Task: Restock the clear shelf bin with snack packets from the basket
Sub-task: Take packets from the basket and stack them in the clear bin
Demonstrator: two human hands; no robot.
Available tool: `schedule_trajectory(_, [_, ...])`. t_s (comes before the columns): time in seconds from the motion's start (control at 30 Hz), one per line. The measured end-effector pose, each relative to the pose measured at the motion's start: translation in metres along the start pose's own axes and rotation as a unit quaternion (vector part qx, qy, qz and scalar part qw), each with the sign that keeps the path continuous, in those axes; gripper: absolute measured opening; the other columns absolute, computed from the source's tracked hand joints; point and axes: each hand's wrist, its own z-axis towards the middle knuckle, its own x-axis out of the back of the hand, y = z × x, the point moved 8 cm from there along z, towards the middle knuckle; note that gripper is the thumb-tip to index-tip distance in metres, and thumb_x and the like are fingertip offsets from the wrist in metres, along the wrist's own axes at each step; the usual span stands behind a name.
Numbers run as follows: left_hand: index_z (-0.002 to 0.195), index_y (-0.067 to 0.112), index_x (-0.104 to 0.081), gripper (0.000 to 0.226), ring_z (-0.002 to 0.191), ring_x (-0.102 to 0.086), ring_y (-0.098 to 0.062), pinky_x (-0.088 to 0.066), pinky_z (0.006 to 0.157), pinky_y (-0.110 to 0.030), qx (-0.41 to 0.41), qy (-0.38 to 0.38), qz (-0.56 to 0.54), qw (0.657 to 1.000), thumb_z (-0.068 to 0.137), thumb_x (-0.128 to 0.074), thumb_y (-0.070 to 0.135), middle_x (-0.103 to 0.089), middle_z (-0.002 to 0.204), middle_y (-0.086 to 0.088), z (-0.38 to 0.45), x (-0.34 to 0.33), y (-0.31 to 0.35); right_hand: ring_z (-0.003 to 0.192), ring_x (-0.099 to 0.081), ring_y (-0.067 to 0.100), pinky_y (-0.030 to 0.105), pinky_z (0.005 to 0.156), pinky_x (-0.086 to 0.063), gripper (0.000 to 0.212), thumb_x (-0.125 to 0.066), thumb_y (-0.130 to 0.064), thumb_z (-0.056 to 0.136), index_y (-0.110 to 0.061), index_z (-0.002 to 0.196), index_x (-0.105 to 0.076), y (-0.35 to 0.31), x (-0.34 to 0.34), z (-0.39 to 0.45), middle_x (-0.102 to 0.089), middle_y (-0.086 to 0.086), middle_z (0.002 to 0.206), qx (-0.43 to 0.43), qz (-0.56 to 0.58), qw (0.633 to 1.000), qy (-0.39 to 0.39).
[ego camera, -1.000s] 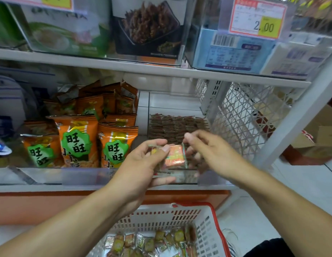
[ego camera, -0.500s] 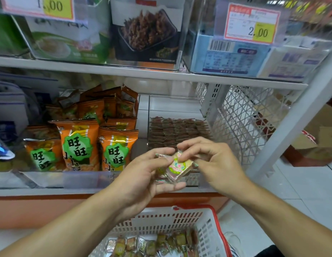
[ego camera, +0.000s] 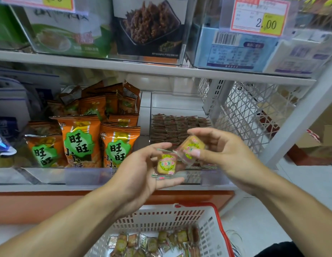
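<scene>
Clear plastic frames the scene in the single head view: the clear shelf bin [ego camera: 180, 108] sits on the lower shelf [ego camera: 124, 187], its front half already lined with rows of dark snack packets [ego camera: 177, 125].

Just in front of the bin's front lip, a person's left hand [ego camera: 141, 175] cradles a small stack of yellow-and-green packets [ego camera: 166, 165] between thumb and curled fingers, while the right hand [ego camera: 222, 154] pinches a single packet [ego camera: 191, 146] lifted off that stack at a tilt. The hands are close together but each clamps its own load; the two packets look to be touching at one corner.

Below the bin, on the floor side, the white basket [ego camera: 161, 217] with its red rim holds more loose packets [ego camera: 157, 242].

Orange snack bags [ego camera: 81, 140] fill the compartment left of the bin, and a price tag [ego camera: 259, 15] hangs on the shelf above it.

The bin lies directly ahead of and slightly above the hands, its long axis running front to back. The right hand is nearer the opening, so it seems the one to carry its packet forward over the lip.
</scene>
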Motion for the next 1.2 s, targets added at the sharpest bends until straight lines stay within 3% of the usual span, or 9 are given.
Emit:
schedule_trajectory(0.17, [0.122, 0.003, -0.054, 0.043, 0.104, -0.074, -0.036, -0.065, 0.074, -0.037, 0.016, 0.016, 0.129, 0.991, 0.09, -0.048, -0.024, -0.068, 0.117, -0.028, 0.001, 0.004, -0.008, 0.105, -0.071, 0.012, 0.022, 0.088, -0.055, 0.039, -0.077, -0.006, 0.083, -0.025, 0.117, -0.073, -0.013, 0.001, -0.002, -0.076, -0.002, 0.113, 0.046, -0.103, 0.99, -0.078])
schedule_trajectory(0.27, [0.116, 0.002, -0.054, 0.028, 0.096, -0.077, -0.027, -0.063, 0.068, -0.028, -0.009, 0.022, 0.237, 0.971, 0.093, -0.062, -0.012, -0.075, 0.106, -0.021, 0.001, 0.008, -0.008, 0.105, -0.071, 0.012, 0.026, 0.091, -0.055, 0.042, -0.083, -0.011, 0.079, -0.034, 0.112, -0.073, -0.015, 0.0, -0.004, -0.075, -0.008, 0.111, 0.069, -0.177, 0.977, -0.092])
schedule_trajectory(0.43, [0.09, 0.025, -0.081, 0.007, 0.064, -0.064, 0.002, -0.046, 0.059, -0.014, -0.1, 0.032, 0.417, 0.903, 0.086, -0.079, 0.019, -0.078, 0.081, 0.006, -0.003, 0.008, 0.011, 0.084, -0.067, 0.017, 0.03, 0.072, -0.057, 0.055, -0.088, -0.011, 0.074, -0.04, 0.116, -0.067, -0.005, -0.008, -0.008, -0.067, -0.01, 0.114, 0.075, -0.248, 0.958, -0.125])
schedule_trajectory(0.67, [0.125, 0.021, -0.066, 0.05, 0.088, -0.073, -0.016, -0.049, 0.082, -0.033, -0.083, 0.002, 0.291, 0.953, 0.083, -0.073, -0.006, -0.08, 0.098, -0.009, 0.0, 0.003, 0.011, 0.114, -0.063, 0.011, 0.043, 0.097, -0.054, 0.072, -0.08, -0.031, 0.084, -0.057, 0.14, -0.044, 0.005, -0.013, -0.008, -0.062, -0.014, 0.124, 0.057, -0.296, 0.942, -0.149])
schedule_trajectory(0.9, [0.124, 0.026, -0.064, 0.057, 0.107, -0.072, -0.01, -0.049, 0.084, -0.028, -0.144, 0.015, 0.283, 0.948, 0.069, -0.079, 0.039, -0.078, 0.11, 0.006, -0.003, 0.0, 0.016, 0.101, -0.066, 0.015, 0.05, 0.091, -0.052, 0.037, -0.072, -0.035, 0.088, -0.039, 0.12, -0.054, -0.004, -0.012, -0.009, -0.068, -0.008, 0.111, 0.044, -0.287, 0.946, -0.143])
schedule_trajectory(0.97, [0.125, 0.033, -0.063, 0.052, 0.115, -0.064, 0.0, -0.05, 0.096, -0.024, -0.214, 0.014, 0.397, 0.892, 0.077, -0.079, 0.044, -0.072, 0.12, 0.016, -0.005, -0.005, 0.021, 0.1, -0.066, 0.01, 0.043, 0.09, -0.053, 0.035, -0.075, -0.027, 0.087, -0.035, 0.114, -0.054, -0.012, 0.009, -0.006, -0.068, -0.009, 0.108, 0.029, -0.319, 0.941, -0.11])
schedule_trajectory(1.07, [0.146, 0.044, -0.041, 0.062, 0.139, -0.034, 0.008, -0.029, 0.117, -0.02, -0.298, -0.024, 0.69, 0.66, 0.091, -0.068, 0.052, -0.044, 0.15, 0.025, -0.01, -0.024, 0.007, 0.087, -0.064, 0.007, 0.035, 0.079, -0.054, 0.036, -0.075, -0.02, 0.082, -0.033, 0.107, -0.053, -0.031, 0.053, 0.005, -0.066, -0.012, 0.098, 0.006, -0.498, 0.867, -0.022])
schedule_trajectory(1.1, [0.153, 0.043, -0.031, 0.071, 0.146, -0.023, 0.004, -0.018, 0.121, -0.02, -0.29, -0.044, 0.736, 0.61, 0.092, -0.065, 0.053, -0.033, 0.158, 0.023, -0.006, -0.024, -0.005, 0.085, -0.062, 0.011, 0.033, 0.074, -0.053, 0.035, -0.073, -0.019, 0.081, -0.032, 0.106, -0.052, -0.036, 0.062, 0.009, -0.065, -0.012, 0.097, -0.004, -0.557, 0.831, -0.014])
schedule_trajectory(1.2, [0.161, 0.037, -0.01, 0.086, 0.154, -0.004, -0.005, 0.007, 0.119, -0.02, -0.255, -0.071, 0.798, 0.542, 0.094, -0.06, 0.055, -0.012, 0.168, 0.015, 0.004, -0.018, -0.032, 0.079, -0.056, 0.017, 0.024, 0.057, -0.038, 0.029, -0.072, -0.021, 0.08, -0.029, 0.099, -0.052, -0.024, 0.064, 0.019, -0.059, -0.011, 0.085, -0.069, -0.658, 0.746, -0.072])
